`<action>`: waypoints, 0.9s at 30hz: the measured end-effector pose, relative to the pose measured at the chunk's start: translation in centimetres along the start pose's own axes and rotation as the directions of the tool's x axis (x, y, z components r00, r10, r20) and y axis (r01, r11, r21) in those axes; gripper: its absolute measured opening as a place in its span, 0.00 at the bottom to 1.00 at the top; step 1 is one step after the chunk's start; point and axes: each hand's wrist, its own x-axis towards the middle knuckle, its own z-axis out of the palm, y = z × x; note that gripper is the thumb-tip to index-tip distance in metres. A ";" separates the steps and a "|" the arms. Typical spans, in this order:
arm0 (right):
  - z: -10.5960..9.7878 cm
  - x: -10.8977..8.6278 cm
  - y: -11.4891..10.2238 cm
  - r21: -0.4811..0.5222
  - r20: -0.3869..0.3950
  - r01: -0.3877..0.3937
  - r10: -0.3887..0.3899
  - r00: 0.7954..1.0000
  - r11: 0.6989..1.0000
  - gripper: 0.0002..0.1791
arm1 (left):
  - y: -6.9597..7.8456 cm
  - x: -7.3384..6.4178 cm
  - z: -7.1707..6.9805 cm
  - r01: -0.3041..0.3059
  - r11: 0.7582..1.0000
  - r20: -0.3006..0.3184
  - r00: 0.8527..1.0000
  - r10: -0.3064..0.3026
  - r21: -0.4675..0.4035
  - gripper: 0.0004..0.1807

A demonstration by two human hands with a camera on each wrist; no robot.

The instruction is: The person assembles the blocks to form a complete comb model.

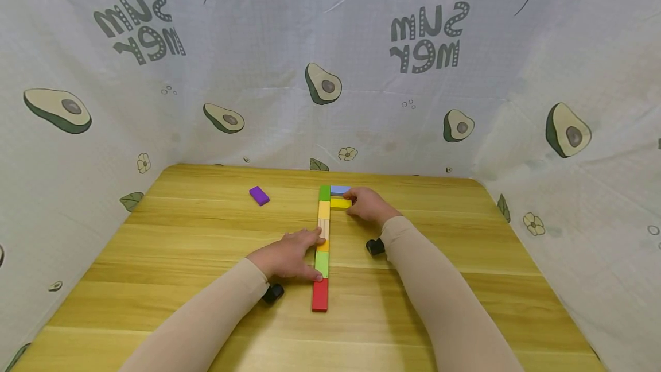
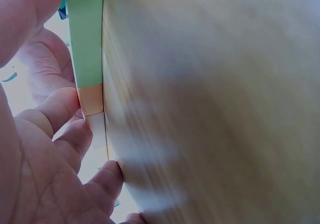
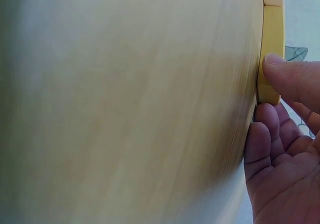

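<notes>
A straight row of several flat blocks runs away from me, from a red block point(image 1: 320, 297) at the near end through a light green block point(image 1: 322, 265) to a green block point(image 1: 324, 192) at the far end. My left hand point(image 1: 293, 254) rests along the row's left side, thumb by the red and light green joint, fingertips on the orange block point(image 2: 91, 99) and wooden ones beyond. On the row's right, my right hand point(image 1: 370, 205) pinches the outer end of a yellow block point(image 1: 339, 204), whose inner end meets the row. Just behind it lies a blue block point(image 1: 339, 190), beside the green one.
A purple block point(image 1: 259, 196) lies apart at the back left of the wooden table point(image 1: 206, 245). A printed cloth point(image 1: 268, 73) hangs behind and at both sides. Black wrist cameras point(image 1: 376, 247) sit under both wrists.
</notes>
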 end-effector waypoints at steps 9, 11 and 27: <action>0.1 0.0 -0.1 -0.003 -0.007 -0.003 0.003 1.000 1.000 0.25 | 0.1 0.0 -0.1 0.001 1.000 0.004 1.000 -0.001 -0.007 0.48; 0.1 0.0 -0.1 -0.002 -0.007 -0.003 0.003 1.000 1.000 0.25 | 0.1 0.0 -0.1 0.004 1.000 0.006 1.000 -0.004 -0.005 0.48; -0.2 -0.4 0.3 0.043 -0.021 -0.011 0.012 1.000 0.999 0.27 | 0.3 -0.3 -0.2 0.006 1.000 0.004 1.000 -0.006 -0.013 0.48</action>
